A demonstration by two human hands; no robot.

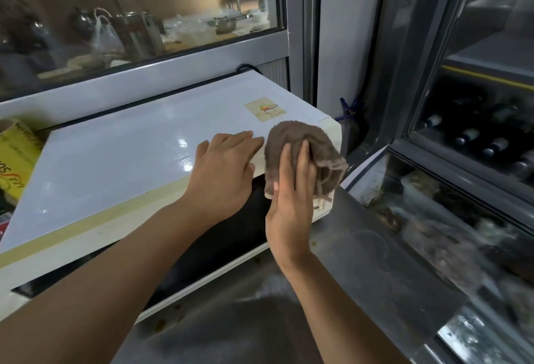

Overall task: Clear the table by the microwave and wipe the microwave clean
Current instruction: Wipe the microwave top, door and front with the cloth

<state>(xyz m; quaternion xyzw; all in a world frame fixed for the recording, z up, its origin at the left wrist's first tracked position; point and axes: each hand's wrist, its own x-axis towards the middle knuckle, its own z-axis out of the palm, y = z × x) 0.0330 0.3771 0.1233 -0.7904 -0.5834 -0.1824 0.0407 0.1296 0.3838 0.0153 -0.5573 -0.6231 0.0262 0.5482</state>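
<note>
A white microwave [121,149] with a dark glass door stands on a steel table [375,271]. My left hand [222,172] lies flat on the microwave's top near the front edge, fingers straight. A brown cloth [303,144] is draped over the microwave's front right corner, and my right hand [291,204] presses it there with straight fingers. A yellowed sticker [264,109] sits on the top just behind the cloth.
A yellow box [17,158] stands left of the microwave. Behind it is a glass window [138,11] onto a kitchen. On the right a glass-fronted cooler [474,144] holds bottles. Small brown stains mark the table below the microwave door.
</note>
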